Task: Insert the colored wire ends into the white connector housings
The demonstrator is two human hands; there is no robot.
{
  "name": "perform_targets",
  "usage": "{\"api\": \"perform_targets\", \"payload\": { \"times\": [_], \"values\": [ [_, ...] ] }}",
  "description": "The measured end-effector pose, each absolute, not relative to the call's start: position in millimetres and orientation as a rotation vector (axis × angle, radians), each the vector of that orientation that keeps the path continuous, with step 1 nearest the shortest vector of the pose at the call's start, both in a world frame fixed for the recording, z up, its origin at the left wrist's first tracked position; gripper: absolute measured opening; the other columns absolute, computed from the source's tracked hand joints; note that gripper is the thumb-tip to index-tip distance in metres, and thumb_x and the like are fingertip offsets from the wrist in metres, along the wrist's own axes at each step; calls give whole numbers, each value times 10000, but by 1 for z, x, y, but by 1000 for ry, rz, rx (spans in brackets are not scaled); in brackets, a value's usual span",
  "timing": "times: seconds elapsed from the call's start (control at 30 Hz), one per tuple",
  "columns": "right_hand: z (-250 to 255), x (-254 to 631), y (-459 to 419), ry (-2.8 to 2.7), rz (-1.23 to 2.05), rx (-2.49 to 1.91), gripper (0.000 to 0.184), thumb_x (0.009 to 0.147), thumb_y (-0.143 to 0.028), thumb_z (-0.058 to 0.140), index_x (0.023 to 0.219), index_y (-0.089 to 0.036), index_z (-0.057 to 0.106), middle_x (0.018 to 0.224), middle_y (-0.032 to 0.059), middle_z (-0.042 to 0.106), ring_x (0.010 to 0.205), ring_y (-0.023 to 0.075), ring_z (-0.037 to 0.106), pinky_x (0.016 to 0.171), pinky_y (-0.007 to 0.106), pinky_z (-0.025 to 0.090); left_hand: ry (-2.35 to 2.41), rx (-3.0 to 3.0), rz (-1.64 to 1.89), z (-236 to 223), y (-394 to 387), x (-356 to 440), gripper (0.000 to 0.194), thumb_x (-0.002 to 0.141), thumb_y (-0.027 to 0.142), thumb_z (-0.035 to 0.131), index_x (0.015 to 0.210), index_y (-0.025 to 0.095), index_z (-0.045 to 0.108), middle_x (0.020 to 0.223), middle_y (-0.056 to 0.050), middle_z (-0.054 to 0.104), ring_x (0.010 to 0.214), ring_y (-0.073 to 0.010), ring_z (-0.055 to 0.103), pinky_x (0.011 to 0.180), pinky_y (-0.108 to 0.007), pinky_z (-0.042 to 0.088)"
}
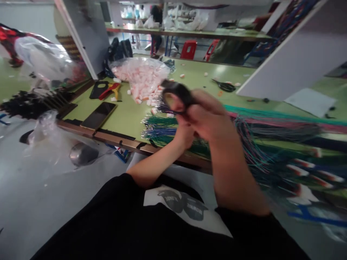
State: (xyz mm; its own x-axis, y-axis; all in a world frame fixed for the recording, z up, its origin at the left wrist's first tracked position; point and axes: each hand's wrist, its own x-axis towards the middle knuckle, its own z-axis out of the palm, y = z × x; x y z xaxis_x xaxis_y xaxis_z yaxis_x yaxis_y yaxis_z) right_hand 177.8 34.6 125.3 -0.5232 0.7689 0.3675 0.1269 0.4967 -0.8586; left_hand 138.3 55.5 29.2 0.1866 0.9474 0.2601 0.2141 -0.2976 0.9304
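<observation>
My right hand point(208, 117) is closed around a black ring-shaped roll, seemingly tape point(184, 93), raised above the bench and blurred by motion. Just below and against it, my left hand point(185, 133) is closed; whatever its fingers hold is hidden behind the right hand. Under both hands lie bundles of thin wires, green and blue point(159, 131) with metal tips pointing left. More wires, teal, pink and grey point(284, 124), run off to the right along the bench.
A clear bag of white-and-orange connectors point(143, 77) sits at the back. Near it lie red-and-yellow pliers point(110, 91), a black flat case point(98, 89) and a phone point(99, 115). Scissors point(226, 86) rest farther right. White panels point(287, 54) flank the bench. A person point(156, 16) stands beyond.
</observation>
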Motion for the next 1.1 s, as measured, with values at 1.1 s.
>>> {"api": "perform_targets", "payload": {
  "times": [1.1],
  "values": [
    [56, 280, -18, -1982, -22, -1652, 361, 914, -466, 445, 1052, -202, 650, 906, 83, 729, 728, 216, 643, 603, 299, 401, 794, 1277, 1384, 35, 31, 136, 115, 815, 153, 586, 718, 191, 537, 438, 102, 463, 369, -60, 443, 437, -189, 328]
  ]
}}
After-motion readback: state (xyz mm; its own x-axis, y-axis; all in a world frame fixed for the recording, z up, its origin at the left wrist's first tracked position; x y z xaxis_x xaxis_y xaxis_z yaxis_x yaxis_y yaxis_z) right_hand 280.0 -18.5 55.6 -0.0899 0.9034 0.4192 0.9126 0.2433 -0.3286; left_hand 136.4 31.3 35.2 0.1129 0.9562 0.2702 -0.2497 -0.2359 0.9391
